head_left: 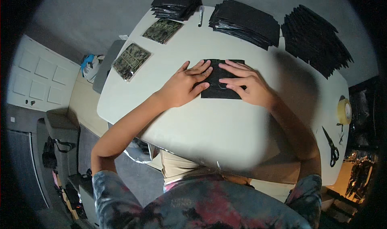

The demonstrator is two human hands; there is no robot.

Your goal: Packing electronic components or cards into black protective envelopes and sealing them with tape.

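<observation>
A flat black rectangular piece [223,94], which looks like folded fabric, lies on the white table [193,126] in front of me. My left hand [181,84] rests on its left side with the fingers spread. From the right, my right hand [254,85] lies over the opposite side, fingers stretched out and apart. Both hands press flat and grip nothing. Between them shows a strip of the black piece, with a thin shiny line near the right fingertips. The fingers cover much of its upper part.
Along the far edge stand black stacks: one at left [174,3], one in the middle [245,22], one at right [314,39]. Two camouflage packets [132,61] and a marker [200,16] lie at far left. A tape roll [344,111] and scissors [331,148] sit at right.
</observation>
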